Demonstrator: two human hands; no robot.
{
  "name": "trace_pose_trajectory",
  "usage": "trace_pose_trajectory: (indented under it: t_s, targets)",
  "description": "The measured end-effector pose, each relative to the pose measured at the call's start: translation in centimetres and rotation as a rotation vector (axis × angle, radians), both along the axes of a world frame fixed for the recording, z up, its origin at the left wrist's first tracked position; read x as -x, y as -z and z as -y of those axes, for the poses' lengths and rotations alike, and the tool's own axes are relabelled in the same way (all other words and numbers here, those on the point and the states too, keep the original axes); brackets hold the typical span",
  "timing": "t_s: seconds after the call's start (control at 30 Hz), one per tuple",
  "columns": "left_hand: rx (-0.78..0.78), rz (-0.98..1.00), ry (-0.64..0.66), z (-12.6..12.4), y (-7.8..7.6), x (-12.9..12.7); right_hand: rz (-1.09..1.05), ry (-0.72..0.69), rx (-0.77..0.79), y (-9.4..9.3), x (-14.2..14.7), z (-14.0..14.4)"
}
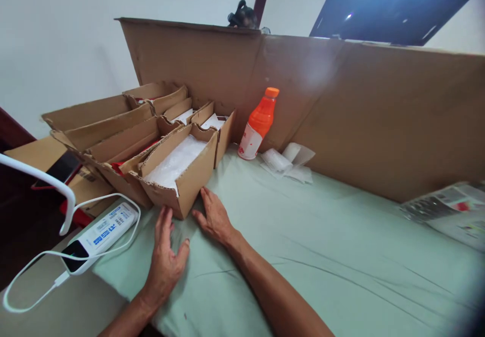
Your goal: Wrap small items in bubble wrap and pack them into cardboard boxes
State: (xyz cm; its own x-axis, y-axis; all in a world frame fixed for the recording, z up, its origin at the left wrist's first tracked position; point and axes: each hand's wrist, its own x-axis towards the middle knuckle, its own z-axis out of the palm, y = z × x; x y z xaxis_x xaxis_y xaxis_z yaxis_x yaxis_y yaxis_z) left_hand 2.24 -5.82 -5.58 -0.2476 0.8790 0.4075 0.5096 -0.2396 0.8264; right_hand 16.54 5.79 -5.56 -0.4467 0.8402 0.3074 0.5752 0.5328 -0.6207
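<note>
Cardboard box (178, 170), the nearest of the row, sat right at my fingertips with white foam sheets inside. My left hand (164, 256) lay flat and open on the green cloth (303, 236) just short of its front corner; my right hand (215, 218) was spread too, touching its side wall, holding nothing. I judged I was squaring or nudging it (not lifting). The next move would call for a steady push, clear of the power bank (100, 236) beside my left hand.
</note>
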Motion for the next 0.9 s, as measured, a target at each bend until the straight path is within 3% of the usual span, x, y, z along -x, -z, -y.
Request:
trace_pose_trajectory:
  t_s: [0.3,0.43,0.57,0.73,0.9]
  targets:
    - [0.086,-0.183,0.113,1.6,1.4,0.6,0.262,0.048,-0.005,-2.3,0.3,1.3]
    - [0.076,-0.143,0.075,2.0,0.6,0.3,0.343,0.031,-0.087,-2.4,0.1,3.0]
    - [0.061,-0.116,0.079,1.8,-1.0,0.3,0.405,-0.095,-0.148,-2.1,-0.9,6.7]
    - [0.046,-0.096,0.225,-0.4,-3.0,-1.3,0.380,-0.209,-0.206,-1.6,-2.0,13.0]
    - [0.027,-0.153,0.429,-5.6,-3.9,-5.5,0.370,-0.309,-0.211,-1.4,-2.4,16.6]
